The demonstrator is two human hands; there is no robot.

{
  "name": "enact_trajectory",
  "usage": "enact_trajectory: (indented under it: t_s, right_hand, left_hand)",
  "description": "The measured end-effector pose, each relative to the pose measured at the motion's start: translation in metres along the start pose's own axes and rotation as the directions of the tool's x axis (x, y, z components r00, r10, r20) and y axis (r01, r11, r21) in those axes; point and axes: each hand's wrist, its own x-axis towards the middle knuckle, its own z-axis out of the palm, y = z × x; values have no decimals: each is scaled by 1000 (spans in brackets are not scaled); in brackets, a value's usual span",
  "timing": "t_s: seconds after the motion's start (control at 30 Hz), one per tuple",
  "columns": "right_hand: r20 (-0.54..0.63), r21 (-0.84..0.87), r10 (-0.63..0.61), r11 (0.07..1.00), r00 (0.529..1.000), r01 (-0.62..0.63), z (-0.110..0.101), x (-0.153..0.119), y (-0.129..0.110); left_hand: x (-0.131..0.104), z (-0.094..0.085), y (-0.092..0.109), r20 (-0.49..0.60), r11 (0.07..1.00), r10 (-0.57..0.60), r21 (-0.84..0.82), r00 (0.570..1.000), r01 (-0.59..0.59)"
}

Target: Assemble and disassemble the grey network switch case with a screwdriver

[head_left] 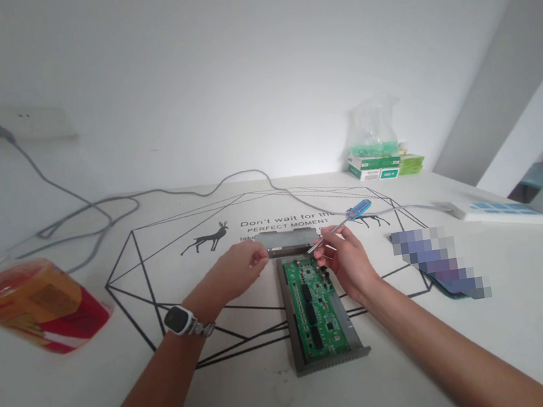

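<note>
A green circuit board (325,314) lies in an open grey metal case (297,355) on the table in front of me. My right hand (347,257) grips a screwdriver (359,209) by its metal shaft. Its clear blue handle points up and away to the right, while the tip is down at the far end of the board. My left hand (243,268) is closed, fingers curled, beside the case's far left corner; whatever its fingertips hold is hidden. Behind the board lies a flat grey metal panel (289,238), close to the case's far edge.
At left stands a red and yellow cup (43,306). A phone (436,264), partly pixelated, lies right of my right hand. Farther right is a white power strip (505,211), its grey cable (193,191) running along the wall. Small green boxes (375,167) stand at the back right.
</note>
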Motion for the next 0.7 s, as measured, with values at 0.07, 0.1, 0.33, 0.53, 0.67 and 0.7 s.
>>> enact_trajectory:
  t_s: [0.07,0.1,0.33,0.53,0.67,0.7]
  right_hand:
    - [2,-29,-45,999,999,45,0,-1,0]
    - [6,-45,-65,997,998,65,1,-1,0]
    - [29,-128,-113,985,993,116,4,-6,0]
    - [36,-150,-133,979,990,137,3,-7,-1]
    - [100,-237,-231,939,968,249,0,-4,-5]
    - [123,-268,-262,920,957,286,-1,-3,-6]
  left_hand:
    - [2,9,11,-96,991,126,-32,987,-129]
    - [3,15,17,-130,983,173,-37,976,-179]
    - [-4,42,35,-42,971,225,-70,974,-227]
    - [-4,41,35,-28,982,184,-45,983,-185]
    - [-3,35,34,-14,990,144,-1,989,-144]
    - [-2,33,33,-10,990,138,3,990,-138]
